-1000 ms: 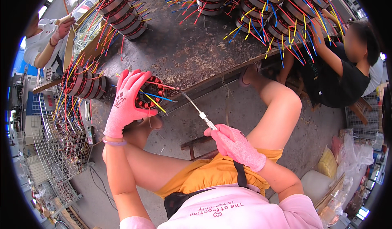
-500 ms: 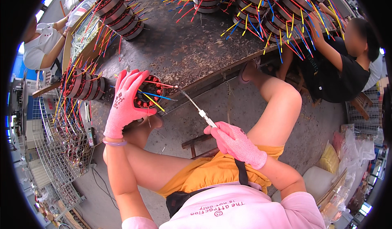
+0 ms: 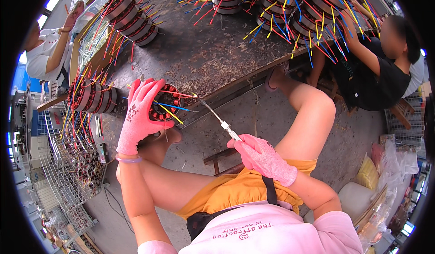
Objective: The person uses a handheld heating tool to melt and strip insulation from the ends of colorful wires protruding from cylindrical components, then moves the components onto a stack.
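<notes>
My left hand (image 3: 144, 111), in a pink glove, grips a motor stator (image 3: 177, 101) at the table's near edge, fingers along its left side and thumb across the front. Red windings line the stator's ring. Red, blue (image 3: 177, 106) and yellow leads stick out of it to the right. My right hand (image 3: 262, 158), also gloved in pink, is closed round a slim tool (image 3: 229, 128) with a white handle and thin metal shaft. The shaft's tip meets the end of the red leads (image 3: 183, 94); I cannot tell exactly how they join.
Stacks of wired stators (image 3: 131, 23) stand on the worn dark table (image 3: 199, 50), with more at the back right (image 3: 290, 14). Another stack lies at the left (image 3: 93, 95), above wire baskets (image 3: 68, 177). A co-worker sits at the right (image 3: 367, 73), another at the far left (image 3: 47, 55).
My hands, the stator and the tool keep nearly the same places. At the far left, the co-worker's hand has risen. The view has shifted slightly.
</notes>
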